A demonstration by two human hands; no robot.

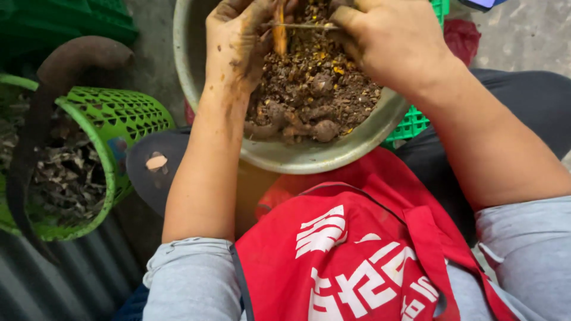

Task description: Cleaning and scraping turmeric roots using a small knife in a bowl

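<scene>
Over a metal bowl (297,157) of soil-caked roots and peelings resting on the lap, the left hand (238,41) has its grip closed on an orange root piece (279,32), while the right hand (389,41) grasps a thin blade (303,26) laid against it. Beside the knee, on the grey concrete floor (154,65), a green plastic basket (128,116) holds dry scraps; a red apron (357,249) covers the lap.

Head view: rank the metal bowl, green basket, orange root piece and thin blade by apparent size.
1. Metal bowl
2. Green basket, partly cut off at the frame edge, so its rank is unsure
3. Orange root piece and thin blade: alike, both partly hidden
</scene>
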